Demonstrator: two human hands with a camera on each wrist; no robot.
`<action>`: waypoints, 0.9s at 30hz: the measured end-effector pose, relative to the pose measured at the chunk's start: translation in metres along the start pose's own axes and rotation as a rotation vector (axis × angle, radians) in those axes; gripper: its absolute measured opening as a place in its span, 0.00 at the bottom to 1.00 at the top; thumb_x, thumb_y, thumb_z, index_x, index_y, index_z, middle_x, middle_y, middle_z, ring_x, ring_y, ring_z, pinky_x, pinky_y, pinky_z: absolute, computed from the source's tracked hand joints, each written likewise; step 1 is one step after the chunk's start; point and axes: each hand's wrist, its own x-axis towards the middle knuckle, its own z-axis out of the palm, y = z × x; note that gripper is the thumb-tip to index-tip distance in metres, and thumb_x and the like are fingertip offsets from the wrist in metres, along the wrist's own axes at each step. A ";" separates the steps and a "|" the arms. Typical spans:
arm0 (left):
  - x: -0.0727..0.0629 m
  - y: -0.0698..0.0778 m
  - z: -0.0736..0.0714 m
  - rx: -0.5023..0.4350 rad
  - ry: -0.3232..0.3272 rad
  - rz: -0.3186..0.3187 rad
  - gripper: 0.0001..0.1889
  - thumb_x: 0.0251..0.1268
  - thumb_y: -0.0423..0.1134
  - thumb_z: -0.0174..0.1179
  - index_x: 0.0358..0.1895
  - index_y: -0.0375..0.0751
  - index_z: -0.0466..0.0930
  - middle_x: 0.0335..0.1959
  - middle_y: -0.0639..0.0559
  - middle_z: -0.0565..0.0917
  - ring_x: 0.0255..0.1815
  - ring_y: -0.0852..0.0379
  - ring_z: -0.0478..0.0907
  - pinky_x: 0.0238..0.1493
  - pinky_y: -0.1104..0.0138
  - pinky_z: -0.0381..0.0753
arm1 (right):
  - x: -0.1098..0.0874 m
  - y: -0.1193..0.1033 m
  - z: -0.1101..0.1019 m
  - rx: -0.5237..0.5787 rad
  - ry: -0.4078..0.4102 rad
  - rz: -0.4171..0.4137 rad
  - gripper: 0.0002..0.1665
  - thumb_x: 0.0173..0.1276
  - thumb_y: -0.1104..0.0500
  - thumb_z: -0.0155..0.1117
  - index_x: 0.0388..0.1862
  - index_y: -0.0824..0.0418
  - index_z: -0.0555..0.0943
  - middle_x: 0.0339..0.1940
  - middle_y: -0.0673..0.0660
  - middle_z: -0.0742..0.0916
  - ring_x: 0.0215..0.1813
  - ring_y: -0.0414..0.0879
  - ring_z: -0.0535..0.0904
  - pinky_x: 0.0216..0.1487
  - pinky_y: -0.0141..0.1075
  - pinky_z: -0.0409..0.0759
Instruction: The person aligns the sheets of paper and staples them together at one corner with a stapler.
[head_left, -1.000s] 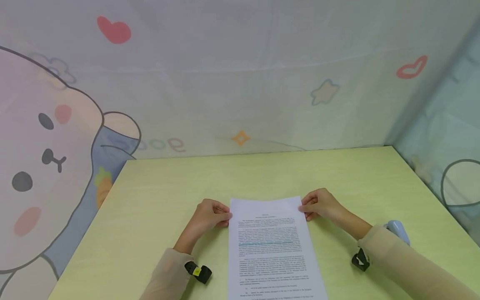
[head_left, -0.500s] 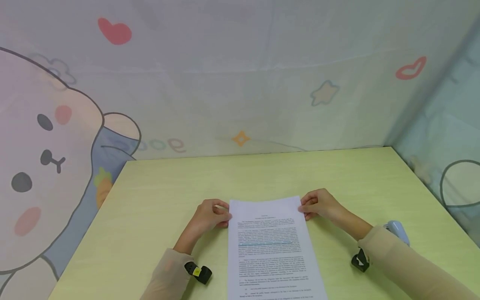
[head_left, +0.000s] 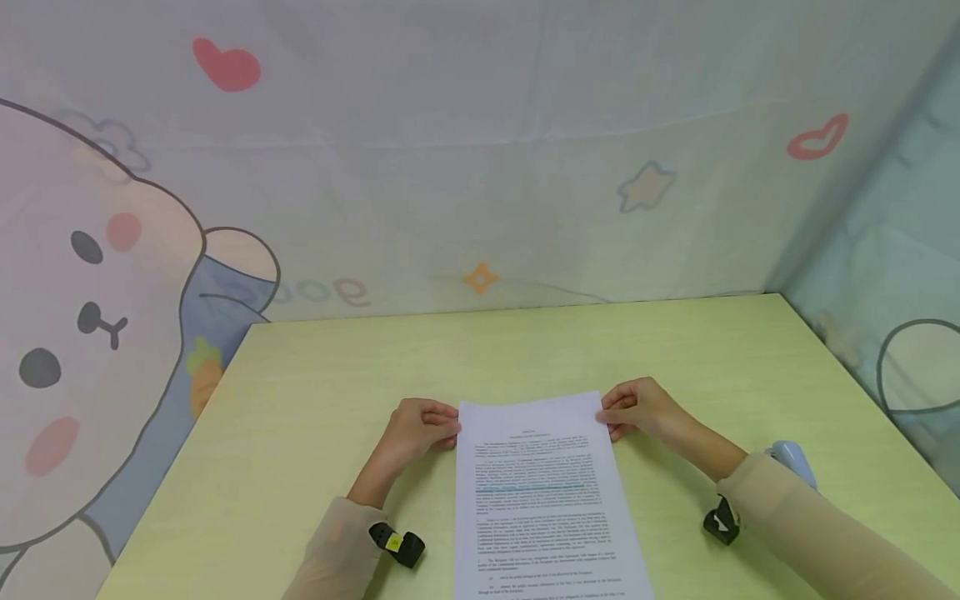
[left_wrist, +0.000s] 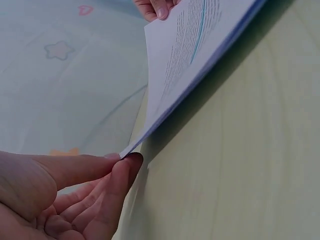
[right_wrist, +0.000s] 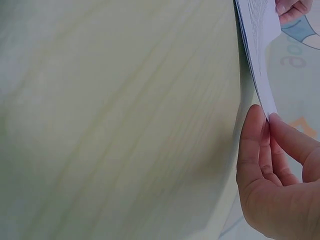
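A printed paper document (head_left: 543,500) with one line highlighted in blue lies in front of me, its top edge facing the back of the table. My left hand (head_left: 420,429) pinches its top left corner between thumb and fingers. At the top right corner, my right hand (head_left: 637,408) pinches the paper in the same way. In the left wrist view the paper (left_wrist: 175,65) slants up from the table, with a shadow beneath it. The right wrist view shows the paper's layered edge (right_wrist: 252,65) running into the thumb and forefinger. The document's lower end is cut off in the head view.
A pale wood-grain table (head_left: 360,358) spreads around the paper. On the right, a light-blue rounded object (head_left: 792,462) is partly hidden behind the right sleeve (head_left: 810,517). A cloth printed with cartoons (head_left: 420,167) hangs behind the table's back edge. Black straps (head_left: 397,544) show near both wrists.
Both hands keep their pinch on the document's top corners, almost still. The head view has turned very slightly, so the background sits a little farther left.
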 end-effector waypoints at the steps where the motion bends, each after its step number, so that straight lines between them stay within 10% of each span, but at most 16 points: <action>1: 0.000 0.000 0.000 -0.010 0.000 0.000 0.10 0.61 0.22 0.65 0.45 0.24 0.83 0.33 0.42 0.87 0.30 0.55 0.84 0.37 0.63 0.88 | 0.000 0.000 0.000 0.002 0.000 0.002 0.10 0.66 0.73 0.66 0.41 0.81 0.77 0.27 0.59 0.85 0.25 0.47 0.83 0.31 0.37 0.87; 27: 0.003 -0.002 0.000 -0.030 -0.038 -0.027 0.09 0.63 0.23 0.64 0.45 0.23 0.82 0.32 0.40 0.83 0.26 0.55 0.83 0.32 0.63 0.88 | -0.001 -0.001 0.000 0.011 0.009 0.033 0.10 0.66 0.73 0.66 0.41 0.81 0.78 0.27 0.60 0.86 0.24 0.47 0.83 0.31 0.36 0.87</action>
